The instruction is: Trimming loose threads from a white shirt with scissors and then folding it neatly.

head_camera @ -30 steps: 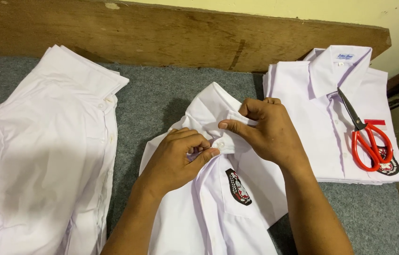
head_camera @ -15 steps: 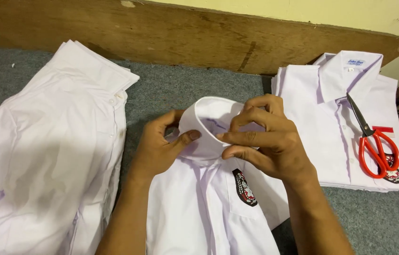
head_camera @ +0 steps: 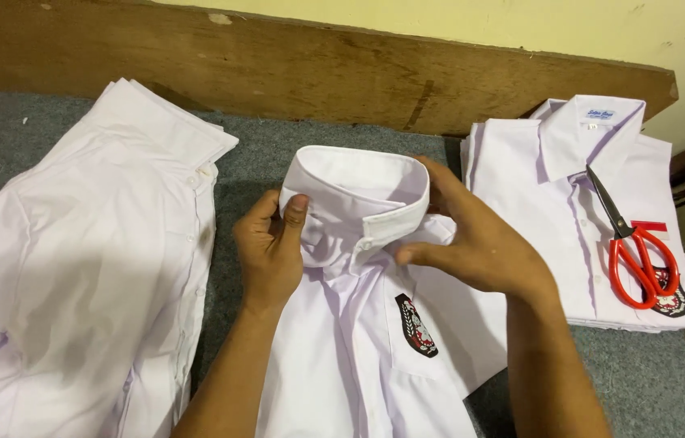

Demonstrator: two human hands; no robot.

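A white shirt point(head_camera: 359, 357) with a dark badge point(head_camera: 415, 326) on its chest pocket lies in front of me on the grey felt surface point(head_camera: 253, 170). Its collar point(head_camera: 355, 186) stands upright in a ring. My left hand point(head_camera: 271, 251) grips the collar's left side, thumb pressed on the front. My right hand point(head_camera: 476, 239) holds the collar's right side, fingers wrapped behind it and thumb near the collar button.
An unfolded white shirt point(head_camera: 83, 268) lies spread at the left. At the right sits a stack of folded white shirts point(head_camera: 569, 203) with red-handled scissors point(head_camera: 634, 247) on top. A wooden board point(head_camera: 318, 73) runs along the back edge.
The collar has been raised from folded to standing upright, and both hands have shifted from pinching its front to holding its sides. The view has tilted slightly.
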